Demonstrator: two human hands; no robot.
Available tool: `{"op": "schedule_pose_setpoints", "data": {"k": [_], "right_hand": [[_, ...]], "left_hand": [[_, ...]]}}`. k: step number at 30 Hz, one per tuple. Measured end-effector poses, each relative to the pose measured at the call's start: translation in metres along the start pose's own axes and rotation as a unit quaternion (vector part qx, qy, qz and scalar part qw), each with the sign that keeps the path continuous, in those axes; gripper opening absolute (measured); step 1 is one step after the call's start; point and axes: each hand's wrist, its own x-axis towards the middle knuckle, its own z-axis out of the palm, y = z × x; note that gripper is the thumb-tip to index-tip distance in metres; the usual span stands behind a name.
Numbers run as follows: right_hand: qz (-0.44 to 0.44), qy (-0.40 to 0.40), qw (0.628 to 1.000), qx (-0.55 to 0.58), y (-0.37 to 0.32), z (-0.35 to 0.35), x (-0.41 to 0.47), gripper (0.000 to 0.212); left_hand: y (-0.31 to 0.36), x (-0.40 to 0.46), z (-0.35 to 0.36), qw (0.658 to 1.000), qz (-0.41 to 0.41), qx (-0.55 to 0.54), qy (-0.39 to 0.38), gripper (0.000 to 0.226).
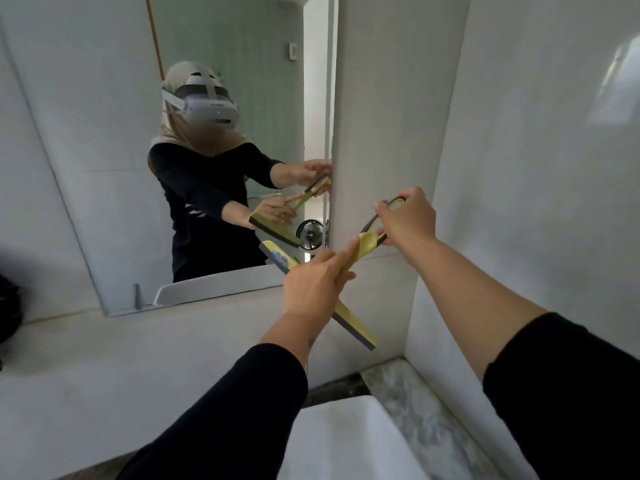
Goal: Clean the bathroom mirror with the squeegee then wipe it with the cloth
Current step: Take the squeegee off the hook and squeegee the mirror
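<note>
I hold a yellow squeegee (353, 320) with both hands in front of the mirror's lower right corner. My right hand (408, 216) grips the dark loop at the end of the handle. My left hand (315, 285) wraps the yellow neck just above the blade. The blade runs diagonally from upper left to lower right, partly hidden behind my left hand, and its upper end overlaps the mirror (104, 168). The mirror hangs on the white wall and reflects a person with the squeegee. No cloth is in view.
A white wall column (377, 116) juts out right of the mirror. A white sink (346, 438) sits below on a marbled grey counter (415, 403). A dark object (8, 306) lies at the left edge. A small black fan shows in the reflection.
</note>
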Motion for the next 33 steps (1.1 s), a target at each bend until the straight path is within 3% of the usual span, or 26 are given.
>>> {"op": "schedule_pose_setpoints", "data": {"k": [3,6,12,21,27,33], "right_hand": [[0.027,0.025,0.999,0.001,0.010,0.003,0.019,0.050],[0.041,0.033,0.999,0.000,0.022,0.004,0.041,0.040],[-0.021,0.015,0.999,-0.022,0.050,0.019,0.082,0.041],[-0.067,0.027,0.997,-0.001,0.102,0.051,0.119,0.040],[-0.089,0.035,0.995,0.000,0.114,0.057,0.122,0.041],[-0.085,-0.029,0.989,-0.117,0.106,0.049,0.113,0.059]], "left_hand": [[0.008,0.005,0.024,1.000,0.014,0.006,-0.001,0.059],[0.017,0.011,0.046,0.998,0.009,-0.008,-0.060,0.067],[0.024,0.022,0.110,0.983,-0.006,-0.099,-0.157,0.086],[0.019,0.037,0.182,0.970,-0.034,-0.155,-0.184,0.088],[0.013,0.043,0.195,0.964,-0.047,-0.146,-0.219,0.090],[0.004,0.044,0.165,0.957,-0.059,-0.171,-0.225,0.090]]}}
